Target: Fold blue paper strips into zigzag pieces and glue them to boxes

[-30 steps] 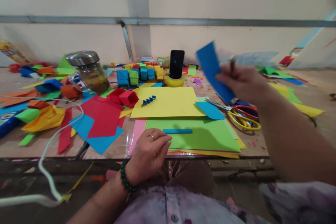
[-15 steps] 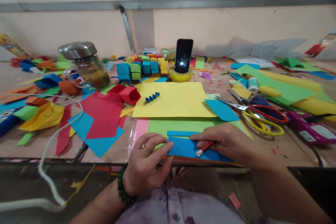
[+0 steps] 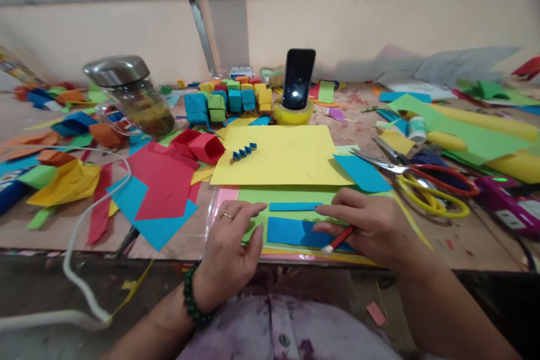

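My left hand [image 3: 233, 239] is open, its fingers apart, with the index fingertip near the left end of a narrow blue paper strip [image 3: 291, 207]. My right hand [image 3: 363, 225] holds a slim red stick with a pale end [image 3: 341, 238], perhaps a pencil, tucked under its fingers. Its index fingertip touches the strip's right end. Below the strip lies a wider blue paper piece [image 3: 289, 230], partly covered by my right hand. Both pieces rest on a green sheet [image 3: 253, 195]. Behind is a yellow sheet [image 3: 287, 154] carrying a zigzag-folded blue strip [image 3: 244, 152].
Scissors with red handles [image 3: 439, 176] and yellow-handled scissors [image 3: 434, 202] lie at right, near a purple device [image 3: 510, 202]. A phone [image 3: 297, 80] stands behind the sheets. At left are a glass jar [image 3: 145, 107], red paper [image 3: 162, 185] and a white cable [image 3: 78, 236].
My left hand has drawn back left from the wider blue piece and opened. The narrow strip now lies apart from that piece, a little farther away. The camera view has shifted slightly.
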### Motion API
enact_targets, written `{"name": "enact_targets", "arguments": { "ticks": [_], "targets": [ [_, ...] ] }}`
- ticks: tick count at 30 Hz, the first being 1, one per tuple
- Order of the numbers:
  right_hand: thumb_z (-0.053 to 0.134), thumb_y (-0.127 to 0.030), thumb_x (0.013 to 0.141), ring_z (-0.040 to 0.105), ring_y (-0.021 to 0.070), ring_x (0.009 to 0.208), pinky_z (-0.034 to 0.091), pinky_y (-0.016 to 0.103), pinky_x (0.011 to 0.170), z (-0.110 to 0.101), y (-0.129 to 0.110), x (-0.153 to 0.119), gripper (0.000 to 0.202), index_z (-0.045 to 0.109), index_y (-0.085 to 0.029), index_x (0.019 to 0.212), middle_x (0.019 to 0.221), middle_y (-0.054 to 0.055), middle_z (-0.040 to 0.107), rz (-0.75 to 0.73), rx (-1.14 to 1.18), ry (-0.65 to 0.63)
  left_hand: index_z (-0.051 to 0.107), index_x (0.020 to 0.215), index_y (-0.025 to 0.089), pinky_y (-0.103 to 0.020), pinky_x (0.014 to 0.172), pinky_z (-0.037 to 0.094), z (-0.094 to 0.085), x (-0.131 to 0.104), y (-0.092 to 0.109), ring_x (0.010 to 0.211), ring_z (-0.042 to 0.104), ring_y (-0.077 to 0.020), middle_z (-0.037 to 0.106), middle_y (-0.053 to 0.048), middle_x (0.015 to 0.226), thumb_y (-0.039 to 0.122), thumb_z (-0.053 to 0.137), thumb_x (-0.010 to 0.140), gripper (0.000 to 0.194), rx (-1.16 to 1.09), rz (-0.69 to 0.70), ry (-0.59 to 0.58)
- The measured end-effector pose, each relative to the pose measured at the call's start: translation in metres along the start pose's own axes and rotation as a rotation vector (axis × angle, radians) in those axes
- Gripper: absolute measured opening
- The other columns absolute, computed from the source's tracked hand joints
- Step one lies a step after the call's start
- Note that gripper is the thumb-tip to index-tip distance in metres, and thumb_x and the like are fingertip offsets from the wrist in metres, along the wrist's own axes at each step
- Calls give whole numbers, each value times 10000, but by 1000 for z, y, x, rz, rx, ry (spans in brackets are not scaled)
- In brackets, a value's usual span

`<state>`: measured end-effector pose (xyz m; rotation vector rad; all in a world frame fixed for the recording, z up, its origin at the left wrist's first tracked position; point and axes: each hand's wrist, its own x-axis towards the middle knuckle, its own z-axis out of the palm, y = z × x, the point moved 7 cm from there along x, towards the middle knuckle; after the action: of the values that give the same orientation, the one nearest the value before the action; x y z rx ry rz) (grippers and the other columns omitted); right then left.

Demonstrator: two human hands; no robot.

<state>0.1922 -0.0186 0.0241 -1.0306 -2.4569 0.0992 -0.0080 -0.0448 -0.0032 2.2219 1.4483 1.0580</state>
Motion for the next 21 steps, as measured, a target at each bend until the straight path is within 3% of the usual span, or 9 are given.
{"name": "enact_targets", "arguments": {
  "ticks": [4,7,9,12,15,21],
  "targets": [
    [632,-255,835,513,83,514,348,220,502,-15,-33,-6,71,671,-198,819,609,-14,584,24,195,119,447,1256,204,-354,875,423,-11,-4,2,984,511,-198,548,-71,1029,151,491,872,390,-60,-33,118],
    [707,-444,742,499,82,489,339,216,461,4,-67,-5,280,609,-183,766,585,-34,577,88,444,-5,375,1331,196,-405,960,388,-16,-10,24,1086,478,-238,520,-106,1139,272,561,862,510,-84,90,178],
    [697,-500,728,496,81,491,334,216,454,15,-86,-2,345,571,-179,722,591,-33,585,84,532,-31,332,1369,205,-433,980,386,-10,-13,41,1137,453,-269,493,-129,1198,406,564,855,599,-147,190,106],
    [588,-431,851,510,85,518,346,222,492,19,-103,-1,313,540,-176,677,590,-29,582,-48,548,-17,354,1359,252,-444,968,418,-2,-13,51,1137,470,-278,493,-125,1206,541,521,836,620,-284,188,-18],
    [516,-386,907,545,102,566,369,229,512,15,-108,-4,285,568,-157,744,633,-5,606,-158,525,-37,428,1304,302,-434,967,438,3,-15,50,1128,491,-268,507,-97,1187,542,582,791,587,-429,117,-121],
    [491,-247,920,573,100,618,421,216,570,13,-117,-8,232,566,-174,714,661,-9,635,-202,470,-126,534,1218,288,-430,945,466,14,-22,52,1107,518,-264,534,-104,1152,525,596,786,496,-716,26,-352]
  ]
}}
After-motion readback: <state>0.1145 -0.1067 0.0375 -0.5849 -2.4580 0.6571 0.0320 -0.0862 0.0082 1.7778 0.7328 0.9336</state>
